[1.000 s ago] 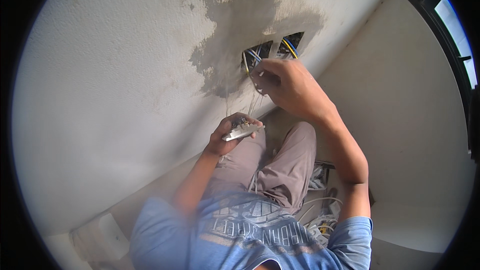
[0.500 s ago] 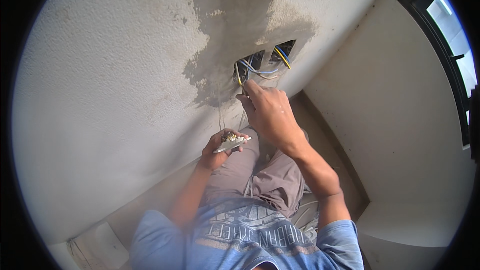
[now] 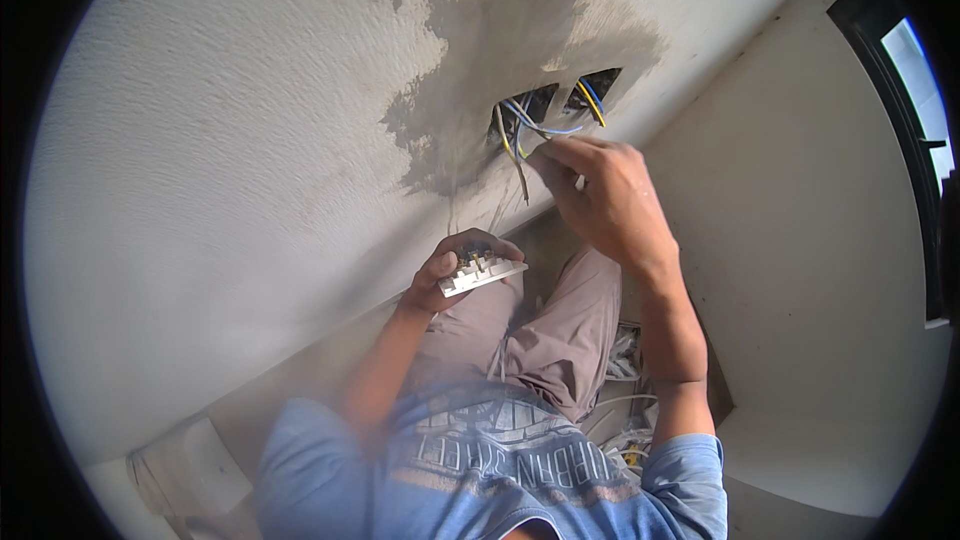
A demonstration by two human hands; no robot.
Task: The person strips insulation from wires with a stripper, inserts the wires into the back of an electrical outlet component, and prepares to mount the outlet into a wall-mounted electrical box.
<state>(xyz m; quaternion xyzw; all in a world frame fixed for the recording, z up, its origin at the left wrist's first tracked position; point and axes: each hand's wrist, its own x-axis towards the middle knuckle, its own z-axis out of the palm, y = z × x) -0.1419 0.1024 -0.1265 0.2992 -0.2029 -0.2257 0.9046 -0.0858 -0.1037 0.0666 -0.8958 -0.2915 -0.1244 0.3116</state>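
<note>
My left hand (image 3: 432, 278) is closed round a white wall socket or switch plate (image 3: 485, 276), its back with brass terminals turned up toward the wall. It is held low, above my legs and apart from the wires. My right hand (image 3: 618, 198) is raised just below two square openings in the wall. Its thumb and fingertips are pinched at a yellow-green wire coming from the left opening (image 3: 540, 105); the fingers partly hide the grip. Beside them a grey wire (image 3: 522, 180) hangs down with a free end. A blue wire (image 3: 560, 130) sticks out above the fingers.
The right opening (image 3: 597, 88) holds yellow and blue wires. Grey plaster (image 3: 470, 50) surrounds both openings on the rough white wall. A dark-framed window (image 3: 900, 130) is at the right. Cable and plastic scraps (image 3: 625, 420) lie by my right leg.
My right hand has moved right from the wires near the left opening, and a grey wire's free end now shows. The plate in my left hand has turned slightly. The whole view has shifted.
</note>
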